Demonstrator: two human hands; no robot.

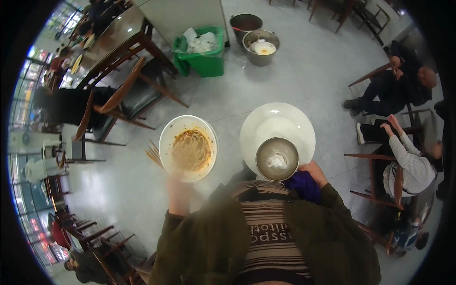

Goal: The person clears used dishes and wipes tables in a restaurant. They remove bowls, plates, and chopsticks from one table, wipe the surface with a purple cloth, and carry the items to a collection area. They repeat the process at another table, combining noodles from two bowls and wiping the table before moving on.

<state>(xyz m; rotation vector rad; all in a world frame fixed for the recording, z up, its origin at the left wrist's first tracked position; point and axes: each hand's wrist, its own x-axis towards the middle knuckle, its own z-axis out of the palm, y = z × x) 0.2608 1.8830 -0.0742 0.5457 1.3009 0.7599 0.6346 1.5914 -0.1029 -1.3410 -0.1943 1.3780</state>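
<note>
My left hand [180, 192], partly blurred, grips a white bowl [165, 149] by its near edge. Leftover noodles [192, 151] in reddish-brown sauce lie in that bowl, and a second white rim shows beneath it. Several wooden chopsticks [154, 155] stick out at its left side. With my right hand [314, 172] I hold a large white plate [278, 114] by its near right edge. A metal bowl [263, 156] rests on the plate's near part, with a crumpled white tissue [277, 161] inside. A purple cloth [304, 186] hangs under my right hand.
Ahead stands a green bin [206, 64] heaped with white tissues. Beside it are a dark bucket [245, 22] and a metal bucket [261, 58] holding white dishes. Wooden chairs [142, 96] and a table [117, 39] stand left. Seated people [409, 156] line the right side.
</note>
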